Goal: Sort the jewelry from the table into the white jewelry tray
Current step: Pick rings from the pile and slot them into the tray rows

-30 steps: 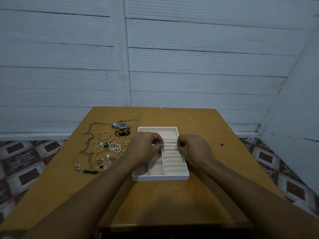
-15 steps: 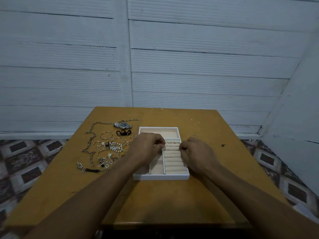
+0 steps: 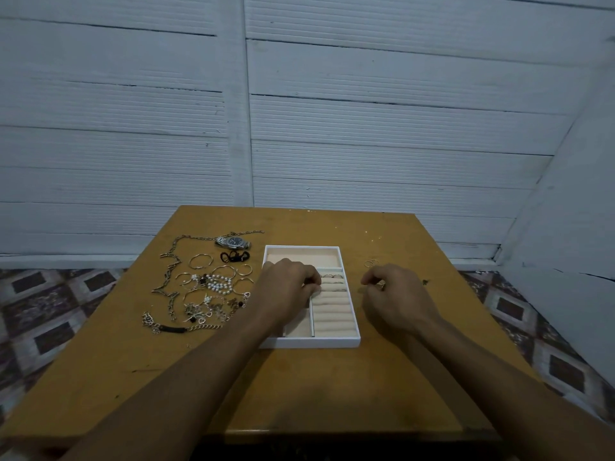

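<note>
The white jewelry tray [image 3: 309, 343] sits mid-table, with a few rings [image 3: 332, 277] tucked into its beige ring rolls. My left hand [image 3: 286, 289] lies over the tray's left side, its fingers curled and their tips at the edge of the rolls; I see nothing held in them. Right of the tray, my right hand [image 3: 397, 299] is on the table, and thumb and fingers pinch a small ring [image 3: 381, 285]. Two more loose rings [image 3: 371, 262] lie just beyond it.
Left of the tray lies spread jewelry: a metal watch [image 3: 233, 242], a long chain necklace [image 3: 171, 264], bangles [image 3: 200, 261], a pearl bracelet [image 3: 220, 283], a black piece [image 3: 234, 256] and small charms. A white plank wall stands behind the wooden table [image 3: 299, 394].
My right hand left the ring rolls and moved right, off the tray onto the table by the loose rings. My left hand stayed over the tray.
</note>
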A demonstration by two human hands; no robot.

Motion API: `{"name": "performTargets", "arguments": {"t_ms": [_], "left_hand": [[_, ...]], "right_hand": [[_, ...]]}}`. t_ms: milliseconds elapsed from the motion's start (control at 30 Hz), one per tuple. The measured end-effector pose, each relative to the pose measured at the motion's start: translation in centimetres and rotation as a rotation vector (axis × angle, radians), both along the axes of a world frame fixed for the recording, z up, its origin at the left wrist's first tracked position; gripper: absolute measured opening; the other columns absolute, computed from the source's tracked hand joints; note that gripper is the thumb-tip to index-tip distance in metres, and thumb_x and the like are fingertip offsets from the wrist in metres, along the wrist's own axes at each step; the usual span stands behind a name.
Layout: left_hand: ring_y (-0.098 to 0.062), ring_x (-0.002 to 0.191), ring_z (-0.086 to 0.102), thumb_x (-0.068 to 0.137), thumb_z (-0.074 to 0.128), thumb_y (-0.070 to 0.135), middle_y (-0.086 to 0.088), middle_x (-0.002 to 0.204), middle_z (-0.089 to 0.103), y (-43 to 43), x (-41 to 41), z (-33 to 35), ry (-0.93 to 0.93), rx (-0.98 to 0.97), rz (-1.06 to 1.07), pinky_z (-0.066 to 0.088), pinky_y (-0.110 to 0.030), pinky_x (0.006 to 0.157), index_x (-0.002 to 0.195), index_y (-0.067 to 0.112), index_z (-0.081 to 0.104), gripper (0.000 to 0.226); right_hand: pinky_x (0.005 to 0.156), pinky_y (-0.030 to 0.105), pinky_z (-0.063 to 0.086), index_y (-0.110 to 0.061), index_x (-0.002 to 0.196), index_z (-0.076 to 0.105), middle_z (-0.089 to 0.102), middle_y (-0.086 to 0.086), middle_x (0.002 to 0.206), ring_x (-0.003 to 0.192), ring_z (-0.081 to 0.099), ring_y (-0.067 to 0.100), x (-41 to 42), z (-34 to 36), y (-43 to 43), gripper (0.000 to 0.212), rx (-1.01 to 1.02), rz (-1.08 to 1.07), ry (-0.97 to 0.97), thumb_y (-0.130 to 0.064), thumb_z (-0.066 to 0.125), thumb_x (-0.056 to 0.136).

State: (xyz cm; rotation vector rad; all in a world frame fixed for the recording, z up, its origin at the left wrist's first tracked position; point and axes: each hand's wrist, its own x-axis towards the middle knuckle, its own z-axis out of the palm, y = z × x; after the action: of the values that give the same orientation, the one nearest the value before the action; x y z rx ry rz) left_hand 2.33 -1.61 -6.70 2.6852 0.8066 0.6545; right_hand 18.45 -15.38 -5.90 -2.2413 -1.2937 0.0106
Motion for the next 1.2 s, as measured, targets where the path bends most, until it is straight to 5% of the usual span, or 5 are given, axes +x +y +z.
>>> {"name": "performTargets", "arguments": {"t_ms": [700, 900, 1200], "left_hand": [[-0.017, 0.117, 0.046, 0.096, 0.050, 0.031, 0.009, 0.117, 0.066, -0.6, -0.7, -0.3, 0.116, 0.211, -0.123, 0.031, -0.036, 0.089, 0.113, 0.030, 0.069, 0.026], [-0.027, 0.135, 0.034, 0.085, 0.040, 0.032, 0.001, 0.136, 0.054, -0.9, -1.5, -1.4, 0.124, 0.229, -0.174, 0.027, -0.044, 0.101, 0.110, 0.028, 0.072, 0.040], [-0.020, 0.145, 0.005, 0.080, 0.006, 0.055, 0.007, 0.159, 0.022, -1.2, -1.7, -0.9, 0.211, 0.145, -0.158, 0.007, -0.040, 0.107, 0.118, 0.037, 0.066, 0.073]], "right_hand": [[0.073, 0.022, 0.043, -0.020, 0.106, 0.071, 0.068, -0.003, 0.112, 0.087, 0.053, 0.006, 1.9, -0.9, -0.9, 0.020, -0.021, -0.065, 0.044, -0.021, 0.057, 0.093], [0.071, 0.022, 0.044, -0.019, 0.107, 0.071, 0.068, -0.001, 0.112, 0.088, 0.055, 0.008, 2.2, -0.9, -1.0, 0.020, -0.015, -0.077, 0.055, -0.021, 0.057, 0.093], [0.072, 0.024, 0.047, -0.018, 0.102, 0.072, 0.068, -0.003, 0.102, 0.084, 0.057, 0.009, 2.5, -0.8, -0.9, 0.019, 0.003, -0.082, 0.072, -0.018, 0.057, 0.092]]}}
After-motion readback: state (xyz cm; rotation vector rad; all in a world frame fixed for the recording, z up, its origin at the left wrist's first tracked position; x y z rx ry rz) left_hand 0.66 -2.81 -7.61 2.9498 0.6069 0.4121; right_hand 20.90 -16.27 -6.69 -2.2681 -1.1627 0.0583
